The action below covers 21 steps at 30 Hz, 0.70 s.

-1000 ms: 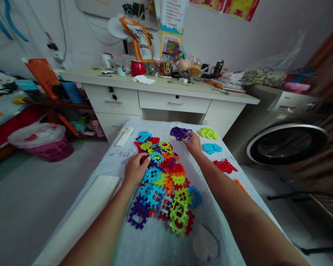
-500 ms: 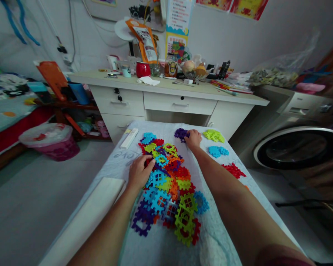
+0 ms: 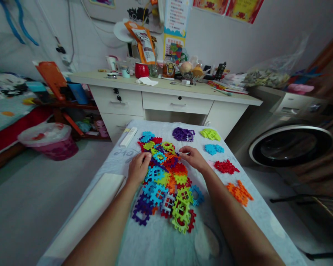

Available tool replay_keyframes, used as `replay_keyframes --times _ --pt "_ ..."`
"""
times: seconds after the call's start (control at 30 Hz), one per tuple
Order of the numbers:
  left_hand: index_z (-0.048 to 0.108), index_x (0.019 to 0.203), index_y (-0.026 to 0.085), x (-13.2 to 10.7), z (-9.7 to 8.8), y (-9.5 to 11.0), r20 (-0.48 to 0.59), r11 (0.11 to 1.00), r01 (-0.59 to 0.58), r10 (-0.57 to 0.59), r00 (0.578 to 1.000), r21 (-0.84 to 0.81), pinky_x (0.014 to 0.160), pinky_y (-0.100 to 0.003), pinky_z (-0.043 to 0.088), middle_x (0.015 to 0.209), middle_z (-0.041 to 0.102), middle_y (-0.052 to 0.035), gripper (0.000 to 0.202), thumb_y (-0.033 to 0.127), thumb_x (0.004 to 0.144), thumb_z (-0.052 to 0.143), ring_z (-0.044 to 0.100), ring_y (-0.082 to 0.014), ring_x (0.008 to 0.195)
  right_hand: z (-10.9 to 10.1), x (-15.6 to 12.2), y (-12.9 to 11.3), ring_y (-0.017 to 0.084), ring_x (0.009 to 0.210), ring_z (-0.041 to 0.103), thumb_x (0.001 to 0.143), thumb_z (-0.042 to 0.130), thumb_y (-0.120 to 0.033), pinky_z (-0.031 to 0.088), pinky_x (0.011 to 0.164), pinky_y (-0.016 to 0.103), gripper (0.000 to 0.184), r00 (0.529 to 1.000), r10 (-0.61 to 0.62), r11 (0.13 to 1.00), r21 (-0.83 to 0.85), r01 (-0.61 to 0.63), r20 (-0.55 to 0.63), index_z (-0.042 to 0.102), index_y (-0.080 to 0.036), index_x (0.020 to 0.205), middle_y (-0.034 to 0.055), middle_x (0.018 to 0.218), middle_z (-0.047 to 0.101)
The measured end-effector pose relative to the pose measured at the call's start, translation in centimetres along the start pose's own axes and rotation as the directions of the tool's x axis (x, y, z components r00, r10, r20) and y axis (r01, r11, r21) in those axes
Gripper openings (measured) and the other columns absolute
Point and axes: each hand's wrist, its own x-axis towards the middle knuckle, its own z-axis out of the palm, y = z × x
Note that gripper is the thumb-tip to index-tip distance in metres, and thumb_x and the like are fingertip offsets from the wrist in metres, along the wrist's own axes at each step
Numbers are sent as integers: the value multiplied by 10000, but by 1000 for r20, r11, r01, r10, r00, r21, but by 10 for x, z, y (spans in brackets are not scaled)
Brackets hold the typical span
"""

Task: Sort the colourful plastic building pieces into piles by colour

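A mixed pile of interlocking plastic building tiles [image 3: 163,176] in blue, purple, red, orange and lime lies along the middle of the cloth-covered table. My left hand [image 3: 138,167] rests at the pile's left edge, fingers curled in against the thumb; whatever they may hold is hidden. Over the pile's right edge hovers my right hand [image 3: 194,158], empty, with its fingers apart beside some orange and red tiles. Beyond it lies a purple group of tiles [image 3: 183,134]. Along the right side are lime tiles [image 3: 210,134], blue tiles [image 3: 214,149], red tiles [image 3: 226,167] and orange tiles [image 3: 240,193].
A small white box [image 3: 128,137] lies at the table's far left, and a long white panel [image 3: 86,218] runs down the left edge. Behind stands a white desk [image 3: 177,102] crowded with jars and cups. A washing machine [image 3: 283,147] is at right, a pink bin [image 3: 48,142] at left.
My right hand has left the purple group and come back toward the pile, its fingers now apart. A purple tile with a window grid shows at that group's right. My left hand has curled tighter.
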Motion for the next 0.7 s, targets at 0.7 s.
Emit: replay_keyframes --times 0.7 --pt "681 1007 217 1 2 -5 -11 1000 -17 17 1000 13 987 -385 473 1099 706 -68 375 517 887 491 635 -236 1065 3 -16 -9 234 1015 625 737 741 -240 476 917 403 421 994 -99 955 -275 107 42 657 -201 1148 71 1109 699"
